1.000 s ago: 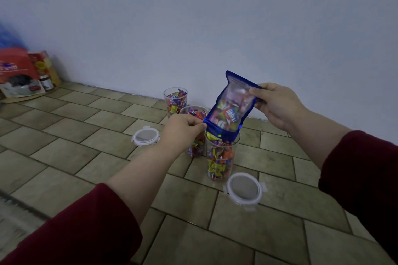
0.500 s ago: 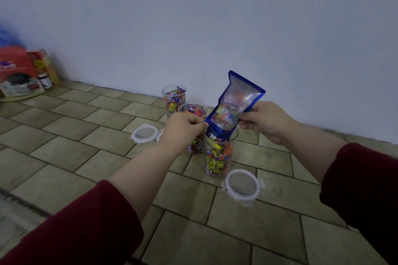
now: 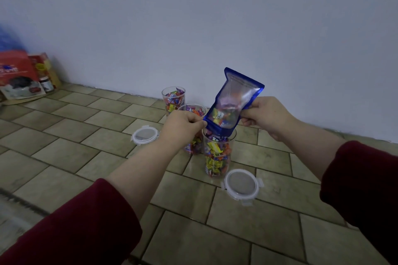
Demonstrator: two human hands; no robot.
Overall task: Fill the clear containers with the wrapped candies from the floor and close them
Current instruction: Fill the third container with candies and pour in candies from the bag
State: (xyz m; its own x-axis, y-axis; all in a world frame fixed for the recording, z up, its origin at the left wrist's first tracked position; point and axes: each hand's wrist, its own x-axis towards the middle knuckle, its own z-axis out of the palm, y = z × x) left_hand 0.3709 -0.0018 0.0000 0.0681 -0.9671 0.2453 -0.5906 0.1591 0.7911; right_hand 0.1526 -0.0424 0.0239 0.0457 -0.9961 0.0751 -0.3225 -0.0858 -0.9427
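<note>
A blue candy bag (image 3: 233, 101) hangs upside down, its mouth inside the rim of the nearest clear container (image 3: 218, 155). That container is mostly full of wrapped candies. My left hand (image 3: 183, 125) pinches the bag's lower left corner. My right hand (image 3: 265, 116) grips the bag's right edge. A few candies remain in the bag's lower half. A second filled container (image 3: 192, 112) stands behind my left hand, partly hidden. A third container (image 3: 173, 99) stands near the wall. All three are without lids.
Two round clear lids lie on the tiled floor: one lid (image 3: 242, 185) right of the nearest container, another lid (image 3: 144, 135) left of my left hand. Red boxes and a small jar (image 3: 23, 77) lean against the wall at far left. A white wall (image 3: 215, 17) is close behind.
The bag has tipped steeper and dropped so its mouth sits in the container. My right hand slid from the bag's top down to its side. Fewer candies remain in the bag.
</note>
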